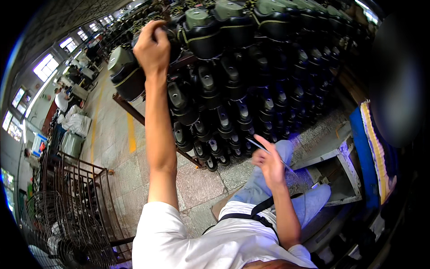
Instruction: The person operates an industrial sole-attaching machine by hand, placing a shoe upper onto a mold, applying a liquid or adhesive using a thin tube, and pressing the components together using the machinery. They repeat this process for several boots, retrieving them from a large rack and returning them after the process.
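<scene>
My left arm stretches up to the top of the shoe rack. My left hand [153, 47] is closed there, with its fingers curled beside a dark shoe, partly hidden behind it. What the fingers hold, if anything, is hidden. To its left a black shoe upper [127, 81] with yellow stitching sits on a pale green last [120, 58]. Over my lap, my right hand [270, 168] grips a long thin metal tool [287, 167], its index finger stretched out. One end of the tool sticks out past the fingers toward the rack; its exact kind is unclear.
Rows of black shoes on lasts [224, 119] fill the rack ahead. A metal-framed box [351, 172] and a blue padded board [365, 157] stand to my right. At the lower left are a wire fan [58, 228] and a rusty metal cart [96, 179]. Other people [62, 99] are far left.
</scene>
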`<action>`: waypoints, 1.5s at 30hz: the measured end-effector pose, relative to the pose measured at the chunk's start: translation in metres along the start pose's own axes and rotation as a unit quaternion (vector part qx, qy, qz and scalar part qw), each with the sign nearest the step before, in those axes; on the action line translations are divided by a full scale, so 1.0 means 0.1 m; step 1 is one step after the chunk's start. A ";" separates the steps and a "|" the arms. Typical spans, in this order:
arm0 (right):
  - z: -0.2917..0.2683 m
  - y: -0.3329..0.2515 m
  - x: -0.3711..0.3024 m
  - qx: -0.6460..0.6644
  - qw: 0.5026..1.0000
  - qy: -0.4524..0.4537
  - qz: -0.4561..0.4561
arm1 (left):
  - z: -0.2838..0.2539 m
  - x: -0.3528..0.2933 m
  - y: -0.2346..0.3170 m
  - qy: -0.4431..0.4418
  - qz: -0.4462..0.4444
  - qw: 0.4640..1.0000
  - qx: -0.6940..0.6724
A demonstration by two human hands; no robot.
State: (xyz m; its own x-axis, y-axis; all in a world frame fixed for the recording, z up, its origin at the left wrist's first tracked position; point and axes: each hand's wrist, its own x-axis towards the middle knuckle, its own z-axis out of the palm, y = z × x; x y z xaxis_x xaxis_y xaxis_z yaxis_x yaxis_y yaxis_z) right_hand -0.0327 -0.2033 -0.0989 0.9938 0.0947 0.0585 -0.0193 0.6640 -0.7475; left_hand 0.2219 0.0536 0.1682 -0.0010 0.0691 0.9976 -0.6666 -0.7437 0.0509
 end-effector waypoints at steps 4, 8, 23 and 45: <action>-0.97 -0.08 -1.02 0.060 0.940 0.328 -0.075 | -0.16 -1.11 1.12 -0.089 0.090 0.975 -0.183; -1.41 -0.20 -1.64 0.147 0.850 0.473 -0.179 | -0.69 -2.84 2.35 -0.381 -0.153 0.844 -0.344; -1.18 0.30 -2.62 0.473 0.695 0.322 -0.436 | -0.43 -3.90 4.87 -0.535 -0.587 0.106 -0.598; -1.13 1.66 -4.05 0.309 0.383 0.778 -0.390 | -0.91 -5.70 7.84 -0.683 0.150 0.269 -0.663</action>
State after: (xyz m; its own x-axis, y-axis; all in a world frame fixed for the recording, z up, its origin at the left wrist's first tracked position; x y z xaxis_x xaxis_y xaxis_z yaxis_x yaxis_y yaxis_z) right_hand -0.4257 -0.2151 -0.3217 -0.4231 -0.5496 -0.7204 0.8064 0.1342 -0.5760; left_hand -0.3679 -0.5080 -0.3645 -0.5317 -0.8430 0.0808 -0.4704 0.3734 0.7995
